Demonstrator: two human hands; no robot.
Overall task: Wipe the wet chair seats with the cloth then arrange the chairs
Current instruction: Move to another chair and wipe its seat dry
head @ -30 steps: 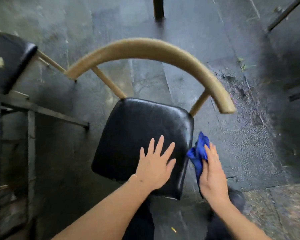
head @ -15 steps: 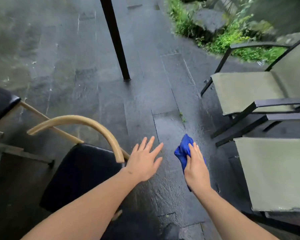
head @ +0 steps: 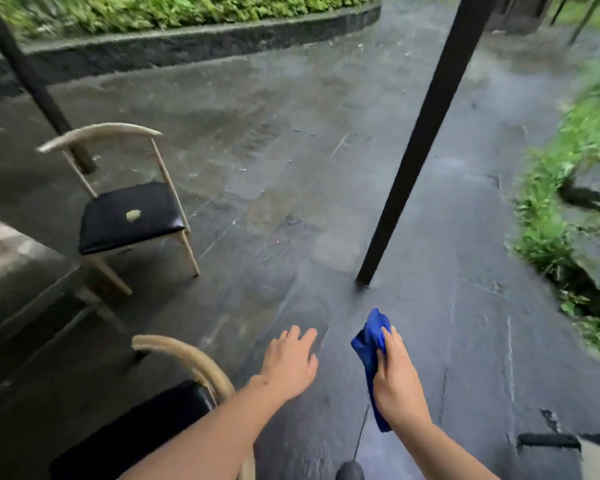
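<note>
My right hand (head: pixel 397 386) grips a bunched blue cloth (head: pixel 369 344) in the air over the wet paving. My left hand (head: pixel 290 362) hovers with straight spread fingers, holding nothing, just right of the near chair (head: pixel 184 355), whose curved tan back rail and black seat show at the bottom left, partly under my left forearm. A second chair (head: pixel 129 216) of the same kind stands farther off at the left, with a pale leaf-like spot on its black seat.
A slanted black post (head: pixel 420 147) meets the floor just ahead of my hands; another post (head: pixel 25 74) rises behind the far chair. A dark table edge (head: pixel 25 271) fills the left. Grass borders the right side and a stone kerb the back. Wet paving (head: pixel 291 168) lies between.
The view has swung up and away from the near chair's seat. My left hand has left the seat and now hangs free; the right hand still holds the cloth. The far chair came into sight.
</note>
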